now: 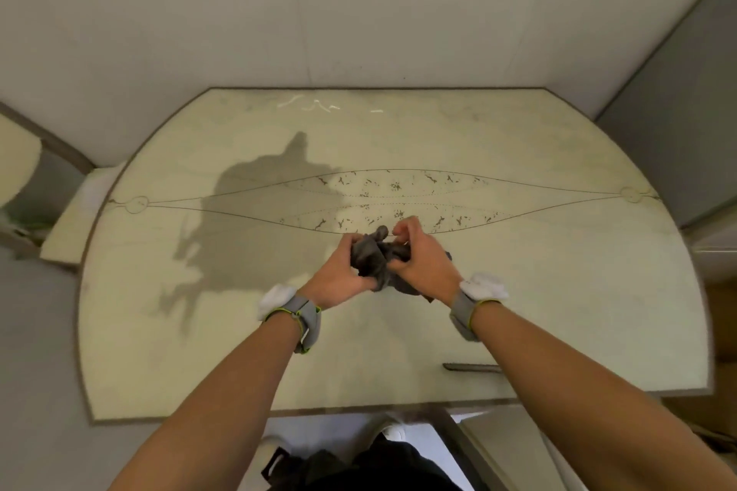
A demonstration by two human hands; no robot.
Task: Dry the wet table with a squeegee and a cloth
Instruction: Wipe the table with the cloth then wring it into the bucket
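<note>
A dark grey cloth (377, 257) is bunched up between both hands over the middle of the cream, half-round table (558, 291). My left hand (339, 271) grips its left side with curled fingers. My right hand (422, 255) grips the right side, thumb and forefinger pinching a fold near the top. A dark squeegee blade (470, 367) lies on the table near the front edge, mostly hidden under my right forearm. Small shiny streaks of water (315, 104) show near the table's far edge.
The table stands against a white wall (359, 12). A grey cabinet side (678, 124) rises at the right. A chair back (24, 159) and a pale seat (75, 227) stand at the left. A dark bag (319, 466) lies below the table's front edge.
</note>
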